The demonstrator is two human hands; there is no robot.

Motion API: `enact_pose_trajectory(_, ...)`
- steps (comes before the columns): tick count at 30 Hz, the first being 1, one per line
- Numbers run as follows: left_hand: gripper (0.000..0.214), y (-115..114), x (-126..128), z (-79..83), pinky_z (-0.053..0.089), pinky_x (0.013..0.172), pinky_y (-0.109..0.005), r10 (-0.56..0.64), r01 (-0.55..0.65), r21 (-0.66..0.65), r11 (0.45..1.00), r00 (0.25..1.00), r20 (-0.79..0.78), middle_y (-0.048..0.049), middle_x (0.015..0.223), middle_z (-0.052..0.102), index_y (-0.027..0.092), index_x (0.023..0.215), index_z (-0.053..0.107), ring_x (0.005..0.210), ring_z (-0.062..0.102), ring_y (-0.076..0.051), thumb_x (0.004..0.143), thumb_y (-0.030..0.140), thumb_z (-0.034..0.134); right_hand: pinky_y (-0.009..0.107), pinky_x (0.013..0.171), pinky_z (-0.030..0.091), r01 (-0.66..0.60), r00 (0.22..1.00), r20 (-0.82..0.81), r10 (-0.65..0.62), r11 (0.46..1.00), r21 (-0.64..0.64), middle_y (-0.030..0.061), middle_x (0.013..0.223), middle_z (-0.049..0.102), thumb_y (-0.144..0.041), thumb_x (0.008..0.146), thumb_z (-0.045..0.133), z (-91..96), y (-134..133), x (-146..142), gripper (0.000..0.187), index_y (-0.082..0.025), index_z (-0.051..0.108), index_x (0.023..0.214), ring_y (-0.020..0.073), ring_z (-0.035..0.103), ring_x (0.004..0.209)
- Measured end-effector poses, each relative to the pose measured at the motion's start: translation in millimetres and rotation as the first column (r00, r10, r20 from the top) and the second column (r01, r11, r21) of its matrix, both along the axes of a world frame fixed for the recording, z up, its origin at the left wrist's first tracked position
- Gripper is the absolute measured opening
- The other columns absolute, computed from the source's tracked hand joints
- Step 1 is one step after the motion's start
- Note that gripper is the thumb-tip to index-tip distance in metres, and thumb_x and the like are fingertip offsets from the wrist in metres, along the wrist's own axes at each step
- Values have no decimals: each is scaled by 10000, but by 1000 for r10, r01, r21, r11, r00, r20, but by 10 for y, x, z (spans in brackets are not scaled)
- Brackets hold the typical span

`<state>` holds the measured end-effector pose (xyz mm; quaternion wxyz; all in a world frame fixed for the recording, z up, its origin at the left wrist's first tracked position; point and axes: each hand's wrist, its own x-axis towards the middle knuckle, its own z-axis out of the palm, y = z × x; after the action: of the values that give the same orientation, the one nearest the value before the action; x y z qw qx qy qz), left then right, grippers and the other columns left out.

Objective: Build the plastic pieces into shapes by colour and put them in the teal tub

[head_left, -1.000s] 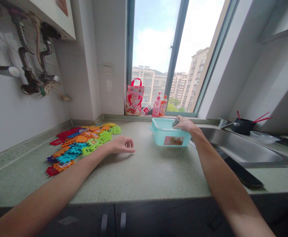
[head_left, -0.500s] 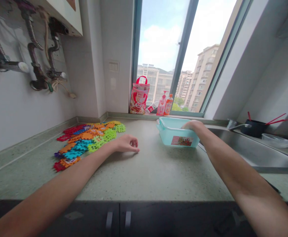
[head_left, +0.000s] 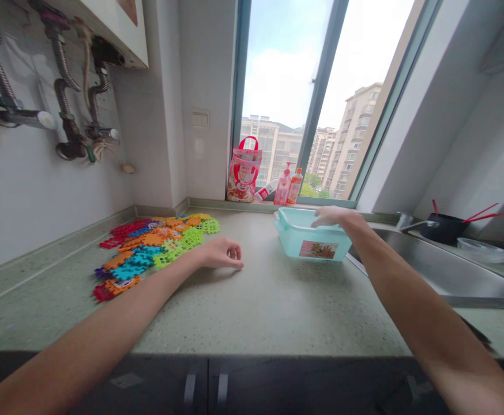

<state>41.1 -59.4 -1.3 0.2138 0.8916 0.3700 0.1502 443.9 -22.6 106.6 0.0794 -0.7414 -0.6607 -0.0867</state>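
My left hand rests on the counter with its fingers loosely curled, the thumb apart from them and nothing visible between. Just left of it lies a spread of colourful plastic interlocking building pieces, in red, orange, blue and green. Over the right part of a light-teal plastic bin is my right hand. Its fingers reach across the bin's opening, spread apart, with nothing seen in them. A picture label is on the bin's front. The bin's inside is mostly hidden.
The steel sink with its faucet lies right of the bin. Beyond stand a black pot with red sticks and a clear plastic container. On the windowsill are a red bag and several bottles. Pipes hang at left.
My right hand has risen from inside the bin to about rim height, and its fingers now show. My left hand and the colourful pieces stay in place.
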Motion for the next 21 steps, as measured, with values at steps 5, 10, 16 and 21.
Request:
enact_pose_trajectory(5,321,0,3,5,374,587,-232,16,-16,-6,1000,1000,4,6,727,648,186,871,752,665,552,-136,776,492,736,339,813,482,-231,973,134,189,753,616,121,1108,758,-358,974,551,-83,-515,-681,357,-201,692,1262,263,701,981)
enact_pose_trajectory(10,314,21,5,-8,378,594,-230,13,-13,1,1000,1000,12,12,711,654,190,882,754,658,557,-135,815,492,705,289,684,416,-660,751,241,615,699,276,78,970,802,-313,994,494,-824,-779,-1432,332,-223,713,1227,203,708,759)
enact_pose_trajectory(16,290,53,-43,-32,406,595,-237,-14,34,246,969,996,-83,-5,722,696,196,863,739,639,596,-139,911,457,622,282,709,411,-710,704,71,706,703,46,46,847,797,-364,985,566,-1194,-655,-1591,489,-264,589,1464,227,737,825)
enact_pose_trajectory(21,307,-34,-150,220,478,685,-261,16,67,688,723,993,-114,-47,912,784,215,975,752,747,699,-157,1035,353,484,265,720,400,-737,673,-41,738,675,43,28,856,782,-324,987,600,-1159,-618,-1526,466,-251,609,1447,190,716,813)
